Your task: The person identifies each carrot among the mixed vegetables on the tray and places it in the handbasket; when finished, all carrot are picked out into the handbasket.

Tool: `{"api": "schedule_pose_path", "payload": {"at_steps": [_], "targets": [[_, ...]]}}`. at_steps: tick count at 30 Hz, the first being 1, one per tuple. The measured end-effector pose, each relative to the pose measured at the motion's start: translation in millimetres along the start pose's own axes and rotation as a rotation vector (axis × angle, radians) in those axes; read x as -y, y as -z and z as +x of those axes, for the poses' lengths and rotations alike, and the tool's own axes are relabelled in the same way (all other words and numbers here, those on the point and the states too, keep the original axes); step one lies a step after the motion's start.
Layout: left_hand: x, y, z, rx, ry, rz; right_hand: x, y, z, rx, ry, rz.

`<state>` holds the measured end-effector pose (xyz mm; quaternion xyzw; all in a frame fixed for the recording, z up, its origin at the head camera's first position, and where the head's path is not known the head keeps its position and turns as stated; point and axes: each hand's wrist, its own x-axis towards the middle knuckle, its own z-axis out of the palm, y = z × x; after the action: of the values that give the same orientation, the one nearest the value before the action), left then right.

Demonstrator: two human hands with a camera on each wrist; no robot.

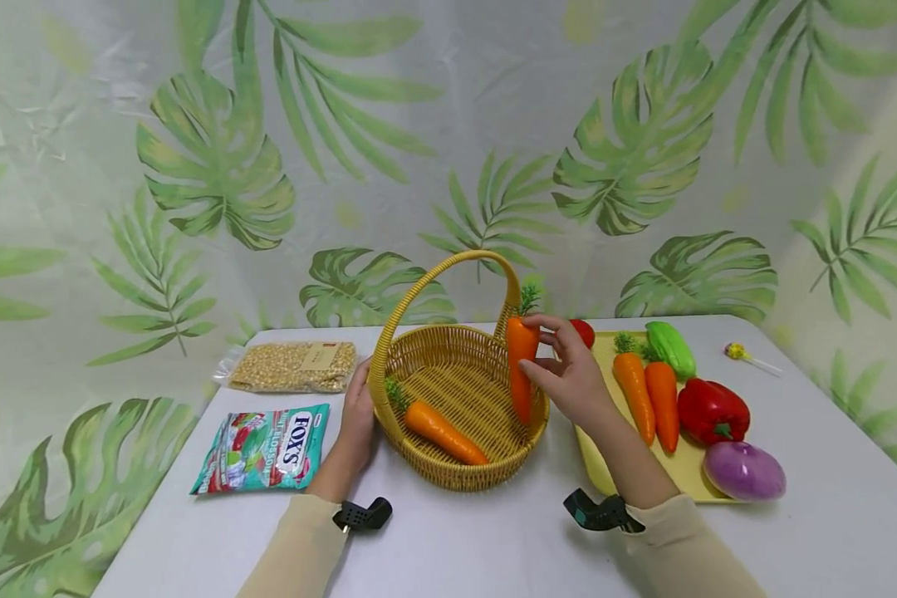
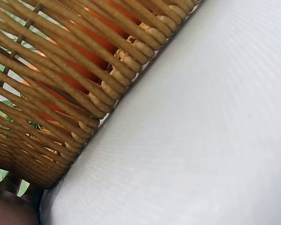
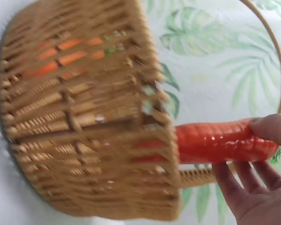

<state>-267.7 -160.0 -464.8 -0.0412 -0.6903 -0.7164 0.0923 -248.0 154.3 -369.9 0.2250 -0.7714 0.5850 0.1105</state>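
My right hand [image 1: 575,378] pinches a toy carrot [image 1: 522,357] near its leafy top, thumb on one side and fingers on the other. The carrot hangs tip down inside the right side of the wicker basket [image 1: 448,477]; in the right wrist view its lower part shows only through the weave. A second carrot [image 1: 444,432] lies on the basket floor at the left. My left hand [image 1: 357,419] rests against the outside of the basket's left wall, below the handle. Its fingers are partly hidden by the basket and dark in the left wrist view.
At right, a yellow tray [image 1: 598,473] bears two carrots, a red pepper [image 1: 713,411], a purple onion-like vegetable [image 1: 744,471], a green vegetable [image 1: 670,349] and a red round item [image 1: 583,332]. A lollipop [image 1: 747,357] lies beyond. At left lie a grain bag [image 1: 291,367] and a FOX'S candy bag [image 1: 265,448].
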Motion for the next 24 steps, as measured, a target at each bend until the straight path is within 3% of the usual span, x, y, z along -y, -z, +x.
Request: {"api": "schedule_pose_path", "payload": {"at_steps": [8,14,24], "targets": [[1.9,0.7,0.6,0.004,-0.014,-0.004,-7,-24,-3.3,0.074,-0.016,-0.055],[2.7,1.3,-0.5,0.004,-0.006,0.000,-11,-38,-7.4,0.145,0.020,-0.139],[0.9,1.9,-1.2,0.003,0.001,0.009,-12,-44,-5.5,0.208,0.008,-0.182]]}}
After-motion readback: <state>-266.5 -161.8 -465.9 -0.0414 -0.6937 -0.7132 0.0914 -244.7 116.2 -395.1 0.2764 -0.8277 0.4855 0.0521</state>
